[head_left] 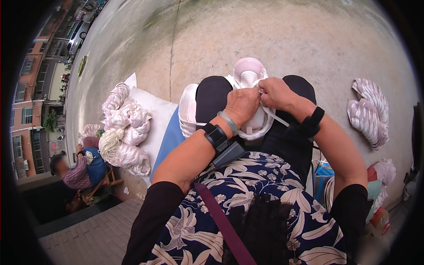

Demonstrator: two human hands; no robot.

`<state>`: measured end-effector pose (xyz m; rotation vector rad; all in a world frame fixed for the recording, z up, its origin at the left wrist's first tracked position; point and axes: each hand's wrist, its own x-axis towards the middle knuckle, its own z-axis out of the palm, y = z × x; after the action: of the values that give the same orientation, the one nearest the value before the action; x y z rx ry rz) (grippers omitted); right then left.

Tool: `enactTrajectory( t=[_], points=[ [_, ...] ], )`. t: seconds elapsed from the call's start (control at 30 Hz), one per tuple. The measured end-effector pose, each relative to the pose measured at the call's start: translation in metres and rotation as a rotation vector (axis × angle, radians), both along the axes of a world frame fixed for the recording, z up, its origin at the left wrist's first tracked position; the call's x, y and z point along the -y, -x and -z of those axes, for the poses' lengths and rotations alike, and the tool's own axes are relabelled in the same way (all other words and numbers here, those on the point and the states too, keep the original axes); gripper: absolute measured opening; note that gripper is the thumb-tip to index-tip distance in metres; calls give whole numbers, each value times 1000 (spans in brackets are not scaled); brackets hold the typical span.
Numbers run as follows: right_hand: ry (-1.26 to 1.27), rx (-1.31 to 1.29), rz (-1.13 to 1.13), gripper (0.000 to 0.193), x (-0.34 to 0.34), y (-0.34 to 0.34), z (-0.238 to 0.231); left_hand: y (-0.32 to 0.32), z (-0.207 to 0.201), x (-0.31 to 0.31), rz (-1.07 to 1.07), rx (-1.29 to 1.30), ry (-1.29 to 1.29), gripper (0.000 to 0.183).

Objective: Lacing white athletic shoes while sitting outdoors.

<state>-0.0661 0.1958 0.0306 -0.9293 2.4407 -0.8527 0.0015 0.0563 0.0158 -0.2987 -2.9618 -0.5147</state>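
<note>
Between my knees rests a white and pink sneaker (248, 67), its toe pointing away from me. Over its lacing area my left hand (242, 106) and my right hand (277, 92) meet with bent, pinched fingers. A white shoelace (277, 118) trails from the right hand across the side of the sneaker. The fingertips partly hide where the lace is gripped. Beside my left knee sits a second white and pink shoe piece (189, 106), touched by neither hand.
Bundles of striped pink and white shoe pieces (128, 128) lie on a white sheet (154, 110) at left. Another bundle (370, 112) is on the concrete at right, near a blue bag (324, 170). A seated person (81, 172) works at far left.
</note>
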Motion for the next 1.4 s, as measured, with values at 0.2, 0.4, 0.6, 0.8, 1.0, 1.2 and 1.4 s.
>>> enactTrajectory(
  t=[0.2,0.4,0.6,0.8,1.0,1.2,1.4],
  points=[
    [-16,45,20,14,2,1,6,-2,1,1,-3,-1,-6,17],
    [29,112,100,16,4,-4,10,0,1,2,18,15,9,18],
    [155,172,312,23,-4,-15,32,1,2,-6,5,41,62,16],
    [313,267,495,38,-15,-34,38,-23,-20,2,58,-69,-134,13],
    [396,175,493,45,-13,-39,37,-84,-32,104,-218,-100,-100,18],
    [332,91,420,36,-11,-39,37,-221,10,300,-946,154,421,24],
    [290,46,382,31,-5,-36,34,-205,24,262,-753,379,277,23]
  ],
)
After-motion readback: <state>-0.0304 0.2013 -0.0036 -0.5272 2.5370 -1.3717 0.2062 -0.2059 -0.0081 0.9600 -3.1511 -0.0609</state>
